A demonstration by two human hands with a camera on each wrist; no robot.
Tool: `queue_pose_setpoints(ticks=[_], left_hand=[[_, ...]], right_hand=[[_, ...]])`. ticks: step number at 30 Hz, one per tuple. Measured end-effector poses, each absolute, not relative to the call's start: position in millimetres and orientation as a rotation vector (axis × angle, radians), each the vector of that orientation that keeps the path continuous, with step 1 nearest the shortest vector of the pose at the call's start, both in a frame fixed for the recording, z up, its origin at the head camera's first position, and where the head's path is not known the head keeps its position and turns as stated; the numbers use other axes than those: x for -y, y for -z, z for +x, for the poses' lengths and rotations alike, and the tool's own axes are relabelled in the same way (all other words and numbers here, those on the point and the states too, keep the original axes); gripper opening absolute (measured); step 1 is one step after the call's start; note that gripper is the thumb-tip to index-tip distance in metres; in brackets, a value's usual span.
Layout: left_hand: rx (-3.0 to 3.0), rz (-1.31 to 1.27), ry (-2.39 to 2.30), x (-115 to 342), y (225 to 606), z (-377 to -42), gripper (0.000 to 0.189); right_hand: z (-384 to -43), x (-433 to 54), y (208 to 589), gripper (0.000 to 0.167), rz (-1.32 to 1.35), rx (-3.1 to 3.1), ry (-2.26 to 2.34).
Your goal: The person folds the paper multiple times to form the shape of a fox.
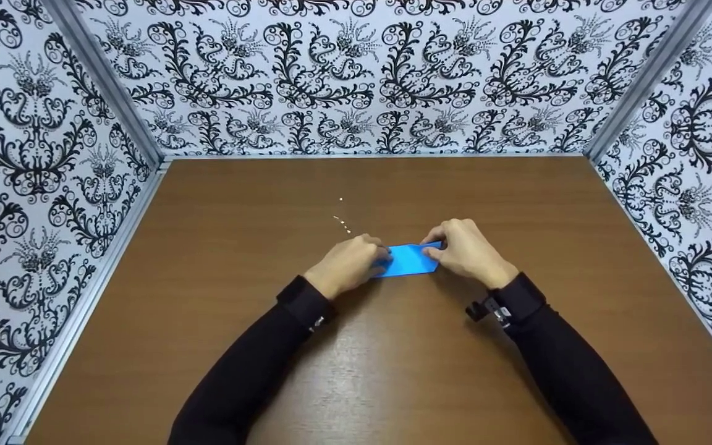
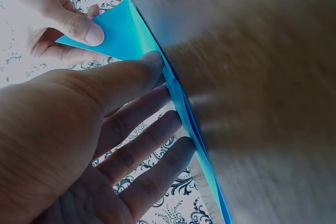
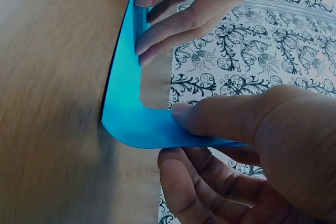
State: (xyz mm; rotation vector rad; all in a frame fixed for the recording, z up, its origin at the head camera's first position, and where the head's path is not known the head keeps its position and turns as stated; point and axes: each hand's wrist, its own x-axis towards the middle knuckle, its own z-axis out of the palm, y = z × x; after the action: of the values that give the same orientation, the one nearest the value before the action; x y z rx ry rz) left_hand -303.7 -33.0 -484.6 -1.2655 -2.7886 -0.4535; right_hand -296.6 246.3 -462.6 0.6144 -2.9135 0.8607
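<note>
A strip of folded bright blue paper lies across the table between my two hands. My left hand covers its left end; in the left wrist view the thumb and fairly straight fingertips press along the paper's folded edge. With thumb on one face and fingers on the other, my right hand pinches the right end. In the right wrist view that end bends up off the tabletop in a rounded curve, while the rest lies along the wood. Underneath the left fingers, part of the strip is hidden.
Small pale specks dot the brown wooden table just beyond my left hand. White walls with black scrollwork close in the table at the back and both sides, joined by grey metal posts. A dark strapped device sits on my right wrist.
</note>
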Motion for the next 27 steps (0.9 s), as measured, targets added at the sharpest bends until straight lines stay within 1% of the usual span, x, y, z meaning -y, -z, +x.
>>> queue_pose_setpoints(ticks=[8, 19, 27], left_hand=[[2.802, -1.259, 0.473, 33, 483, -303, 0.021], [2.794, -1.262, 0.500, 34, 486, -304, 0.019], [2.812, -1.251, 0.509, 33, 486, -305, 0.020]], right_hand=[[-290, -247, 462, 0.014, 0.647, 2.884, -0.888], [-284, -243, 464, 0.010, 0.719, 2.875, -0.867], [-282, -237, 461, 0.008, 0.846, 2.865, -0.847]])
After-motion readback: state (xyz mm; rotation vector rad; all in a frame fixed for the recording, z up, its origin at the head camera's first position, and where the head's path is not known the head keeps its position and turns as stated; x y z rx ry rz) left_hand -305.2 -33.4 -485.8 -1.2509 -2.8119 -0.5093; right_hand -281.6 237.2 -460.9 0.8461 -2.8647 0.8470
